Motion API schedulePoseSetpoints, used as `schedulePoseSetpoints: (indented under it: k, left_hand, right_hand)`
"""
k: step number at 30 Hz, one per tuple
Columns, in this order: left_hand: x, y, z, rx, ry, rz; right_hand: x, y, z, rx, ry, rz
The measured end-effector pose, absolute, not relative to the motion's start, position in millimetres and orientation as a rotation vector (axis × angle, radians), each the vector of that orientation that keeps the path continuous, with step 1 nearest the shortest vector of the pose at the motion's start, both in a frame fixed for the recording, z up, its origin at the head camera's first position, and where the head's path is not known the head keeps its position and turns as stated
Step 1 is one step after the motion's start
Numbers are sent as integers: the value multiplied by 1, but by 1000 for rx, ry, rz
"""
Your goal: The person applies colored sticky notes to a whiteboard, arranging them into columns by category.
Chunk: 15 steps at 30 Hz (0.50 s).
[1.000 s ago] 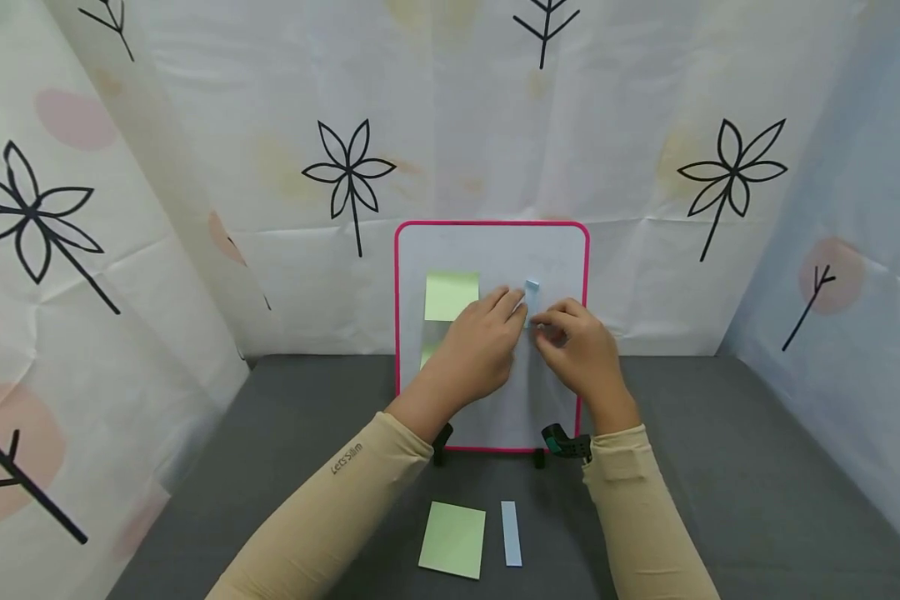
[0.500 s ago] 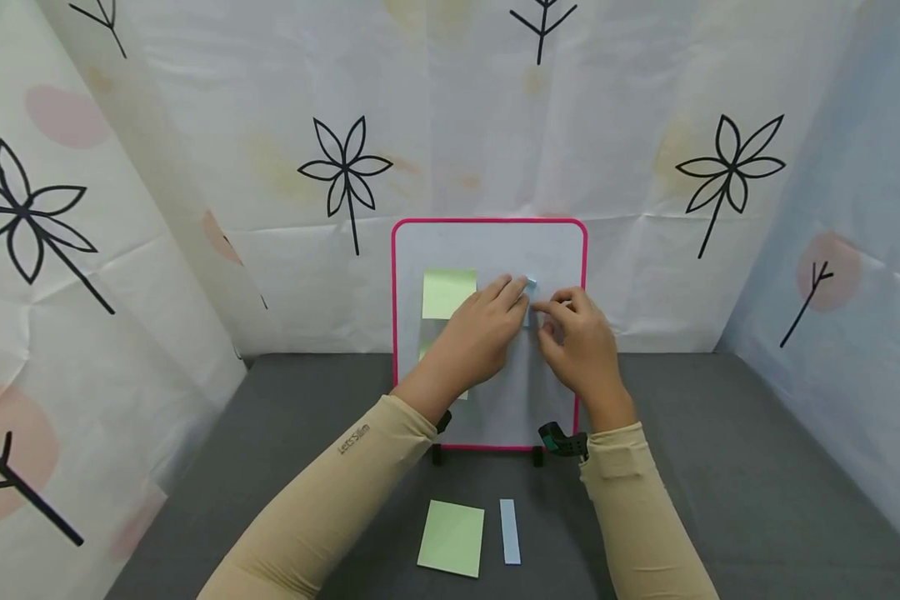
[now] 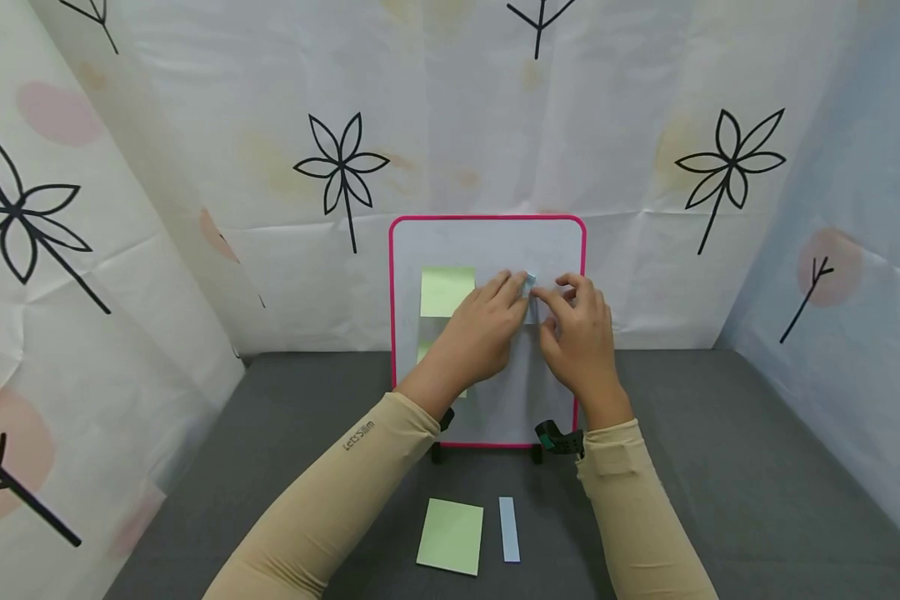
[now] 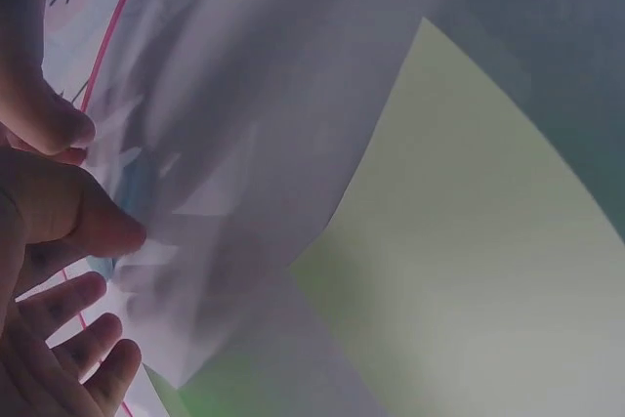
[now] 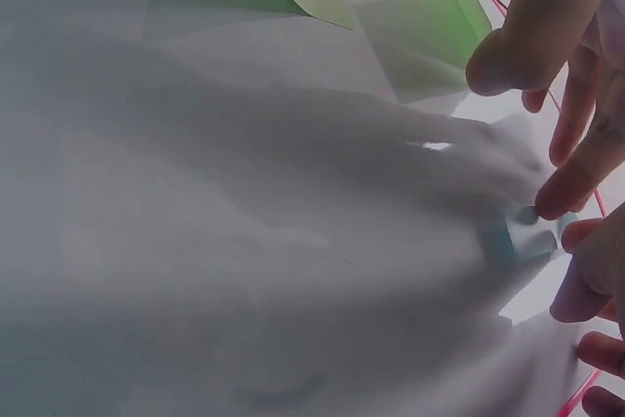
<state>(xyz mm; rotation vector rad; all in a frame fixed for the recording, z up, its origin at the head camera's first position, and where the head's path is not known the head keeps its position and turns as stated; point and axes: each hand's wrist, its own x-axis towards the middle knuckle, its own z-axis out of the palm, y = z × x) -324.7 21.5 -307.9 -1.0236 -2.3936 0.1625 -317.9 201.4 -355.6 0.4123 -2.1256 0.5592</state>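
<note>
A whiteboard (image 3: 487,242) with a pink rim stands upright on the dark table. On its right half is a narrow pale blue paper strip (image 3: 530,283), mostly covered by fingers. My left hand (image 3: 483,333) presses the strip's left side with fairly straight fingers. From the right, my right hand (image 3: 581,342) touches the strip with its index fingertip, thumb apart and other fingers loosely bent. In the right wrist view, fingertips of both hands surround the bluish strip (image 5: 532,236). Left of it, a light green sticky note (image 3: 447,292) is on the board; another green note (image 4: 488,241) hangs lower, largely behind the left hand.
On the dark table (image 3: 315,442) before the board lie a light green note pad (image 3: 450,537) and a pale blue strip (image 3: 509,530). Small black feet (image 3: 537,454) hold up the board. Patterned white cloth (image 3: 472,125) closes off the back and sides.
My right index fingertip has slid upward along the blue strip, and its thumb now stands farther from it. My left hand has shifted slightly up. The whole view has moved a little.
</note>
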Motion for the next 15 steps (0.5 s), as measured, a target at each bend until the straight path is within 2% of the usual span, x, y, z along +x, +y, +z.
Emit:
schedulePoseSetpoints:
  k: [15]
  left_hand:
    - [-328, 23, -311, -1018, -2416, 149]
  right_hand:
    - [-318, 202, -356, 409, -2204, 518]
